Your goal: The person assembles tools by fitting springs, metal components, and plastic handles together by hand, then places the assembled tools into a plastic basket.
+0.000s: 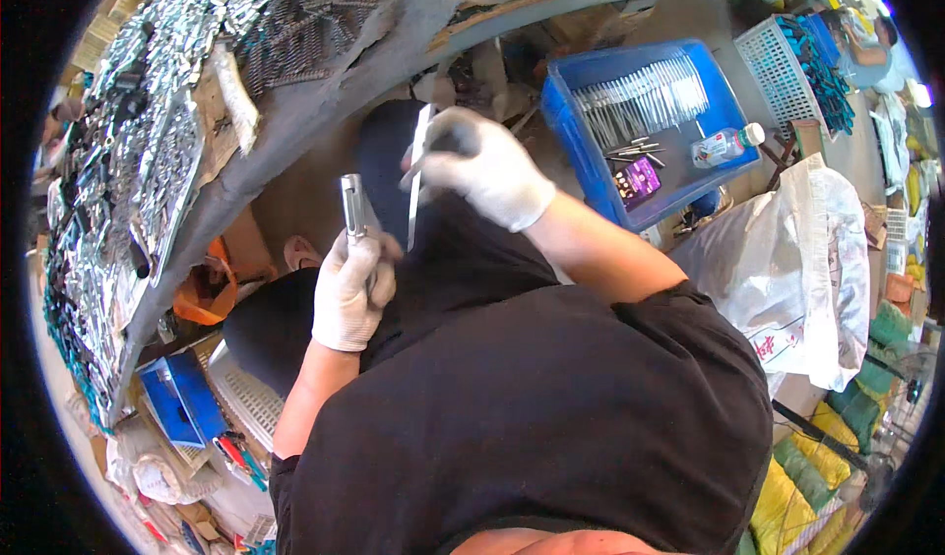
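Observation:
In white knitted gloves, both of my hands are raised above my lap. My left hand is closed round the lower end of a shiny metal tube, which stands nearly upright and has a notch near its top. Just to the right, my right hand pinches a long, thin, flat metal strip between thumb and fingers. The strip points up and down beside the tube, with a gap between the two. Its lower end hangs near my left fingers, and I cannot tell whether it touches them.
A workbench curves across the left and top, heaped with small metal parts and dark springs. A blue crate at right holds rows of metal strips, a bottle and a purple box. Beside it sits a white sack.

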The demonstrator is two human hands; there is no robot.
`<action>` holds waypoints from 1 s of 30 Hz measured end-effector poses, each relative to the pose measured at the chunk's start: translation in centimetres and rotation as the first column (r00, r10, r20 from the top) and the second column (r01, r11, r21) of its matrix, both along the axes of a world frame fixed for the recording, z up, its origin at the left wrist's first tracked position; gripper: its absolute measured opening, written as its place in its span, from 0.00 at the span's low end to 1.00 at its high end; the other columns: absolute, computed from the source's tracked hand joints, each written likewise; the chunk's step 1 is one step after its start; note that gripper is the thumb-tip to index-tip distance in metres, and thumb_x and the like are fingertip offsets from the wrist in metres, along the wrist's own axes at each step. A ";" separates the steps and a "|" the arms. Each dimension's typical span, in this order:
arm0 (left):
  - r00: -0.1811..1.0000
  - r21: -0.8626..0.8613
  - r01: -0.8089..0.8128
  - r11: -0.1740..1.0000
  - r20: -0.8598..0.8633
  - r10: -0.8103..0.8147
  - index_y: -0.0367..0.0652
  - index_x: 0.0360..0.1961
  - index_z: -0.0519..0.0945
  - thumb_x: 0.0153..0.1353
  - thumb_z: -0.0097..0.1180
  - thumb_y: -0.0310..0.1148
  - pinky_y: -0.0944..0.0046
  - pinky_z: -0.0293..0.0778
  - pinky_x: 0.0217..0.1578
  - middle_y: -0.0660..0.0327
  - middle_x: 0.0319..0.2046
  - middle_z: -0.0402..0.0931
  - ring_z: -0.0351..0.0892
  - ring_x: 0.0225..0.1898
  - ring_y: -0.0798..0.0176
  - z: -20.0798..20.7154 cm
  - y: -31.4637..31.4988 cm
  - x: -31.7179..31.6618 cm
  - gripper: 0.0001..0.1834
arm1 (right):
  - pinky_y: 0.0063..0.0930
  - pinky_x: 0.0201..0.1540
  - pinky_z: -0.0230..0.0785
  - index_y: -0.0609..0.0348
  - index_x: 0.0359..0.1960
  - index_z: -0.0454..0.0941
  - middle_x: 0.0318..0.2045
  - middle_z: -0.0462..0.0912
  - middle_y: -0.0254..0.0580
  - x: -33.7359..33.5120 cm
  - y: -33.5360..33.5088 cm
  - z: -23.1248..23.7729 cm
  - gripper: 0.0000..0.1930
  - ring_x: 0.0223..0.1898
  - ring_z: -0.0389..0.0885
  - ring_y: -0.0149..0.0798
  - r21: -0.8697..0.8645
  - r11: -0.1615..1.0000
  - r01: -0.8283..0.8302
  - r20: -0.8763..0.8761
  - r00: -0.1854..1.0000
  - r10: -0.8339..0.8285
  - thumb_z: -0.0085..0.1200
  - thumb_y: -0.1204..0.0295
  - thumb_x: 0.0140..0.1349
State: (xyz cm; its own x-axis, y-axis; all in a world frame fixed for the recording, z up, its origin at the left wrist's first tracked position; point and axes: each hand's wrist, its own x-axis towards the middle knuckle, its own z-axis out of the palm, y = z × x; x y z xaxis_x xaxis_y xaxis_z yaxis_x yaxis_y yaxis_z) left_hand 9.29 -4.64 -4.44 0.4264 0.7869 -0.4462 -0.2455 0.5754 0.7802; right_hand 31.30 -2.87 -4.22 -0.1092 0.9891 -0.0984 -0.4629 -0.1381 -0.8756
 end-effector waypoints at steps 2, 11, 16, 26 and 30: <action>0.999 0.033 -0.041 0.999 -0.007 0.041 0.41 0.38 0.72 0.59 0.56 0.31 0.73 0.54 0.14 0.65 0.18 0.66 0.57 0.12 0.74 0.3 -0.8 -0.6 0.09 | 0.28 0.42 0.75 0.62 0.42 0.71 0.38 0.79 0.40 -3.6 -0.6 -1.5 0.12 0.39 0.80 0.33 -0.009 0.997 -0.076 -0.085 0.994 0.075 0.58 0.78 0.57; 0.992 0.066 -0.083 0.994 -0.084 0.089 0.38 0.37 0.71 0.59 0.55 0.29 0.74 0.53 0.15 0.67 0.18 0.65 0.59 0.15 0.75 2.3 -2.5 -2.4 0.09 | 0.28 0.42 0.75 0.62 0.48 0.68 0.38 0.76 0.40 -7.2 -2.0 -0.9 0.18 0.39 0.79 0.34 0.020 0.995 -0.096 0.131 0.987 0.093 0.58 0.77 0.57; 0.993 0.073 -0.110 0.991 -0.026 0.112 0.41 0.30 0.70 0.57 0.55 0.28 0.74 0.50 0.14 0.67 0.17 0.64 0.56 0.14 0.76 2.7 -2.9 -3.1 0.06 | 0.33 0.46 0.75 0.63 0.52 0.65 0.43 0.76 0.46 -7.6 -3.0 0.2 0.20 0.45 0.79 0.40 -0.071 0.988 -0.138 -0.008 0.990 0.138 0.55 0.78 0.58; 0.981 0.148 -0.097 0.984 -0.151 0.119 0.39 0.33 0.70 0.57 0.57 0.30 0.74 0.53 0.16 0.68 0.18 0.64 0.58 0.15 0.76 2.5 -3.1 -3.8 0.09 | 0.30 0.45 0.76 0.63 0.52 0.65 0.42 0.77 0.47 -8.1 -2.9 0.1 0.21 0.43 0.79 0.37 -0.064 0.989 -0.130 0.003 0.991 0.130 0.57 0.76 0.59; 0.966 0.152 -0.056 0.987 -0.240 0.091 0.39 0.32 0.72 0.54 0.59 0.32 0.74 0.55 0.17 0.68 0.18 0.66 0.60 0.16 0.76 3.1 -3.0 -4.1 0.10 | 0.28 0.43 0.74 0.63 0.50 0.66 0.39 0.78 0.46 -7.7 -2.5 -0.1 0.20 0.41 0.79 0.37 -0.030 0.992 -0.122 0.119 0.985 0.125 0.58 0.76 0.57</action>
State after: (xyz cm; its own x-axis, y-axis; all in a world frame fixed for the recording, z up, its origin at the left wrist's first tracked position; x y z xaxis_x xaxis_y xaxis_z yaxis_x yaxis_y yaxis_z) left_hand 5.23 -7.62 -1.30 0.2563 0.8749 -0.4109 -0.0737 0.4415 0.8942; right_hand 23.56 -5.33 -4.27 -0.2161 0.9662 -0.1404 -0.3322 -0.2080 -0.9200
